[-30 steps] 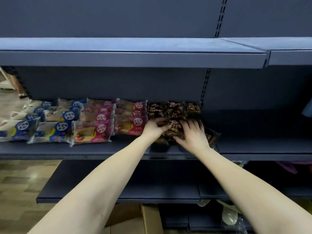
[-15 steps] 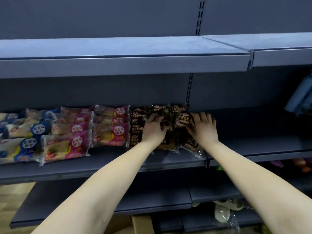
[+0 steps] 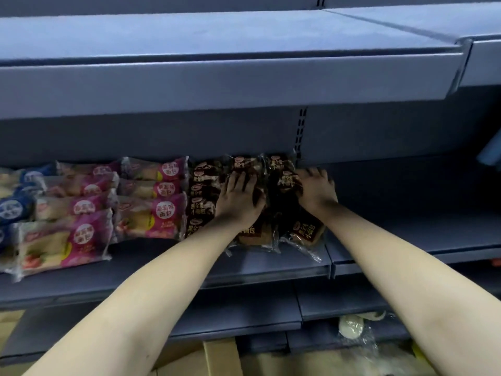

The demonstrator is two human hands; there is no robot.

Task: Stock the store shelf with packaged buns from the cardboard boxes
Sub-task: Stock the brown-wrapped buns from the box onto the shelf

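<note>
So the brown packs (image 3: 201, 210) are the readable ones: gold characters 黑全麦 over 小面包, with a small red oval logo above that's too blurry to make out. The pink packs (image 3: 153, 216) beside them have a white circle with 面包 on the bottom line; the top line looks like 草莓味, but it's soft. The blue packs (image 3: 11, 210) at the far left are smeared and can't be read.

All of it sits on the middle shelf (image 3: 162, 278), under the overhanging upper shelf (image 3: 217, 85). A slotted upright (image 3: 301, 131) runs down the back wall right behind the brown stock. Lower down there's a lower shelf (image 3: 238, 316), a cardboard box (image 3: 222, 356) and a crinkly plastic bag (image 3: 355, 332) with something pale in it.

The person's hands are apart. The left hand (image 3: 238, 196) lies flat with its fingers spread on top of the brown packs. The right hand (image 3: 315, 189) is on the right-hand column, and whether it's gripping a pack can't be told.

The pink packs lie flat with their long axis left to right and the label end to the right, overlapping front to back. The brown ones are shingled the same way, except the front right one, which is skewed diagonally near the shelf's front edge.
</note>
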